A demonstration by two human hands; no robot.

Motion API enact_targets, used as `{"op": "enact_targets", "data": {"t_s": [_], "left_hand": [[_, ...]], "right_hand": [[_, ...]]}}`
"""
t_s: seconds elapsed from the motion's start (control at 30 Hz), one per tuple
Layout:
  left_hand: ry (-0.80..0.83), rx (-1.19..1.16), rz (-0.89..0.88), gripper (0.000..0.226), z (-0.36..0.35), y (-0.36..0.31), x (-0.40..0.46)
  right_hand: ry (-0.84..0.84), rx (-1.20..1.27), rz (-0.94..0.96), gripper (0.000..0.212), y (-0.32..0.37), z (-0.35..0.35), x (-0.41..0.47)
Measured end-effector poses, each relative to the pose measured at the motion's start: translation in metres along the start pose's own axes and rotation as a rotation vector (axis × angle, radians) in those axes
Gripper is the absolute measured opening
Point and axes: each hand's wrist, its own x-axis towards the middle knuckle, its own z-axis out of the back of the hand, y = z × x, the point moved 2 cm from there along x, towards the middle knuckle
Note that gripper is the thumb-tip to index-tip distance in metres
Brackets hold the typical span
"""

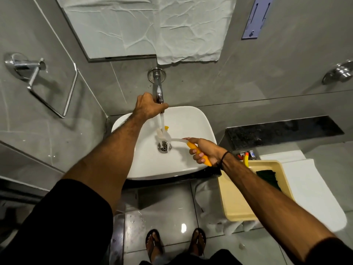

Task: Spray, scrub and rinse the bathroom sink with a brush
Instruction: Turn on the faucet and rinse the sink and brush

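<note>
A white sink [189, 123] sits against the grey tiled wall, with a metal drain [164, 147] in its middle. My left hand [148, 107] is closed around the end of the chrome wall tap [157, 87]. Water [162, 121] streams from the tap onto the head of a brush [162, 133]. My right hand [204, 152] grips the brush by its yellow handle [198, 153] over the right part of the bowl. The brush head, white with a yellow tip, lies just above the drain under the stream.
A cream plastic tub [233, 203] with a dark cloth and a few small items stands on the white toilet [315, 192] right of the sink. A black stone ledge [282, 129] lies behind it. A chrome towel ring [44, 87] hangs left. My sandalled feet [175, 243] stand on the wet floor.
</note>
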Motion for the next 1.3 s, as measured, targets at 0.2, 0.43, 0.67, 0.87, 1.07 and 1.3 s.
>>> {"op": "enact_targets", "data": {"t_s": [0.2, 0.43, 0.67, 0.87, 1.07, 1.3], "left_hand": [[0.044, -0.049, -0.052, 0.013, -0.002, 0.002, 0.003], [0.142, -0.121, -0.053, 0.02, -0.018, 0.009, 0.014], [0.189, -0.165, -0.063, 0.028, -0.024, 0.015, 0.026], [0.238, -0.199, -0.091, 0.024, -0.026, 0.02, 0.033], [0.274, -0.268, -0.098, 0.027, -0.025, 0.021, 0.035], [0.286, -0.334, -0.086, 0.034, -0.027, 0.025, 0.043]], "right_hand": [[-0.07, -0.14, 0.009, 0.033, 0.0, 0.01, -0.006], [-0.209, -0.529, 0.118, 0.04, 0.002, 0.029, -0.019], [-0.31, -0.959, 0.294, 0.038, -0.001, 0.034, -0.018], [-0.513, -1.289, 0.366, 0.04, -0.002, 0.027, -0.025], [-0.6, -1.476, 0.442, 0.037, 0.004, 0.016, -0.035], [-0.666, -1.578, 0.464, 0.036, 0.012, 0.008, -0.041]]}}
